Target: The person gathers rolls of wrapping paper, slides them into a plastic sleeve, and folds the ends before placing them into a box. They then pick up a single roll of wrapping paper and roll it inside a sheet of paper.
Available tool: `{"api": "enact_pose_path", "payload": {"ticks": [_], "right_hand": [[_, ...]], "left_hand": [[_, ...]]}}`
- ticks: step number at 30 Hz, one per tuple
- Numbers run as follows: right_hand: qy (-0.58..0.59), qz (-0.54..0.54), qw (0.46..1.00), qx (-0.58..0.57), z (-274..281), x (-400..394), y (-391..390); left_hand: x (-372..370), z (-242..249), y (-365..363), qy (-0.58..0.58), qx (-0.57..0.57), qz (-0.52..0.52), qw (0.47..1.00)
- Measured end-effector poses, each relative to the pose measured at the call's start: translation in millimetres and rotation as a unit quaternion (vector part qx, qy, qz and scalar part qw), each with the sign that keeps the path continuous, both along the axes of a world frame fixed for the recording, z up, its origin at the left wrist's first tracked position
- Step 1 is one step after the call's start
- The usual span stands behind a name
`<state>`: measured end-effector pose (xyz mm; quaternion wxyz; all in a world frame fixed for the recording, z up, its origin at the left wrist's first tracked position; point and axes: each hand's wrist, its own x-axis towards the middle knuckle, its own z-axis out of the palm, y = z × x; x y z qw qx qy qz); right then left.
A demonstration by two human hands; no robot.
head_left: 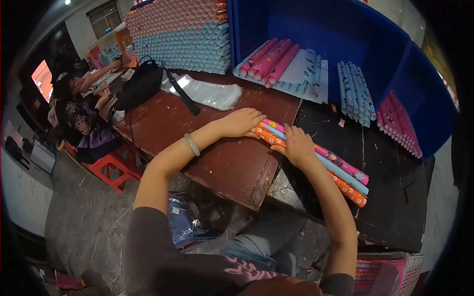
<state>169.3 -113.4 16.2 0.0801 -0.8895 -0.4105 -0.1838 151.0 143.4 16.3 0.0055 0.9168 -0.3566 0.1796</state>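
Observation:
Three patterned paper rolls lie side by side across the table: a pink roll, a light blue roll and an orange roll. Fingers of my left hand wrap round their far-left ends. Farther along the same bundle, my right hand grips from above, thumb on the near side and fingers over the far side. The rolls' right ends stick out past my right forearm, slightly uneven. My palms hide parts of the rolls.
Blue panels stand behind stacked pink rolls and light blue rolls. A large roll stack, clear plastic sleeves and a black bag lie at the back left. Another person sits left by a red stool.

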Motion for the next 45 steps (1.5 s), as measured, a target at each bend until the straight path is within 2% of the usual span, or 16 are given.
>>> {"api": "enact_pose_path", "payload": {"ticks": [5,10,16,18,19,20,22,23,25,26,28,34,37,39,42,45], "right_hand": [[0.039,-0.021,0.998,-0.034,7.6,-3.0,7.1],[0.035,0.01,0.999,0.022,10.5,-3.9,1.6],[0.026,0.001,0.999,0.045,11.4,-12.3,2.8],[0.017,0.002,0.999,0.048,8.4,-11.9,2.6],[0.008,0.002,0.999,0.05,7.2,-11.2,2.0],[0.006,0.002,0.999,0.054,6.6,-10.4,1.4],[-0.002,0.005,0.998,0.064,5.6,-10.2,1.5],[-0.003,0.008,0.998,0.068,5.4,-10.2,1.5],[0.01,0.0,0.998,0.061,6.1,-9.6,0.8],[0.009,0.0,0.998,0.069,7.2,-9.8,-0.8],[0.012,-0.005,0.998,0.058,6.9,-10.5,-2.4],[0.028,-0.012,0.998,0.063,12.2,-11.4,-15.5],[0.044,-0.021,0.997,0.06,10.3,-5.8,-18.6],[0.04,-0.018,0.997,0.06,10.5,-5.5,-18.9],[0.03,-0.008,0.998,0.062,8.3,-2.3,-25.4],[0.025,0.022,0.998,0.058,7.0,2.1,-43.2]], "left_hand": [[-3.6,1.0,-4.1,-0.012,-0.006,0.002,1.0],[-8.1,-3.8,-10.4,-0.054,-0.021,0.006,0.998],[-14.5,4.9,-9.1,-0.004,-0.037,0.027,0.999],[-9.6,15.4,2.5,0.074,-0.144,-0.041,0.986],[-11.2,25.9,8.8,0.173,-0.238,0.026,0.955],[1.0,19.9,25.8,0.1,-0.307,0.031,0.946],[18.9,23.0,61.1,-0.08,-0.238,0.188,0.95],[21.3,17.4,73.6,-0.083,-0.234,0.19,0.95],[26.2,6.0,95.4,-0.113,-0.099,0.382,0.912],[28.8,6.6,103.6,-0.117,-0.092,0.381,0.913],[32.3,6.8,114.5,0.041,-0.222,0.435,0.872],[24.5,24.5,111.2,-0.04,-0.267,0.426,0.863],[23.7,31.1,98.5,0.05,-0.361,0.396,0.843],[19.8,29.6,81.9,0.09,-0.496,0.296,0.811],[5.2,21.7,51.5,0.13,-0.497,0.256,0.819],[-16.6,0.3,18.3,0.103,-0.415,0.203,0.881]]}}
